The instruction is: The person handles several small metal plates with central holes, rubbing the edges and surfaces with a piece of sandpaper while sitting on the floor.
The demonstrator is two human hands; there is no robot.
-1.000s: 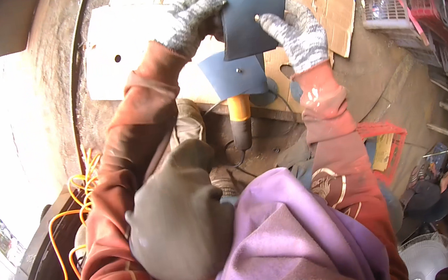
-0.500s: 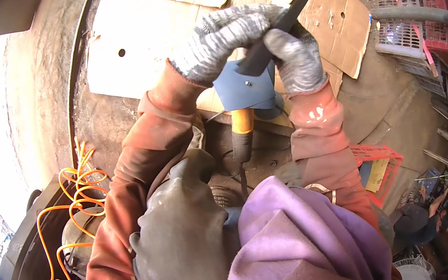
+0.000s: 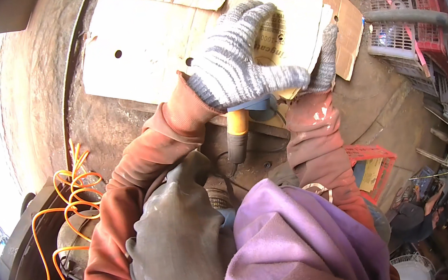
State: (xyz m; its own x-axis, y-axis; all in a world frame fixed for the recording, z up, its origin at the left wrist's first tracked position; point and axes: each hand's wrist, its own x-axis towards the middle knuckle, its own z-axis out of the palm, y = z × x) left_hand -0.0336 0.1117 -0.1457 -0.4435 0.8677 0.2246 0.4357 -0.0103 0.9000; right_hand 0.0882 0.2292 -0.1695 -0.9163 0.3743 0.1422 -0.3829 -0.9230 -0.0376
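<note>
A few cream sheets of paper (image 3: 294, 30) with dark print lie tilted between my hands, resembling sandpaper seen from its backing side. My left hand (image 3: 238, 60), in a grey-and-white knit glove, spreads its fingers and thumb wide across the sheets' left side. At their right edge, my gloved right hand (image 3: 323, 66) grips the sheets, one finger straight up along the border and the others partly hidden behind. Below my left hand, a power tool (image 3: 237, 129) with a yellow and black body stands upright. Its blue-grey upper part is mostly covered by the glove.
Flattened cardboard (image 3: 137, 49) lies beneath my hands. An orange coiled hose (image 3: 72, 178) hangs at the left. Plastic crates (image 3: 390, 19) are stacked at the far right, with a red crate (image 3: 374, 167) nearer. Purple cloth (image 3: 289, 239) drapes over my lap.
The dark, narrow, edge-on piece between my hands has given way to the pale printed sheets facing up. My left hand has opened out; my right hand has moved slightly right.
</note>
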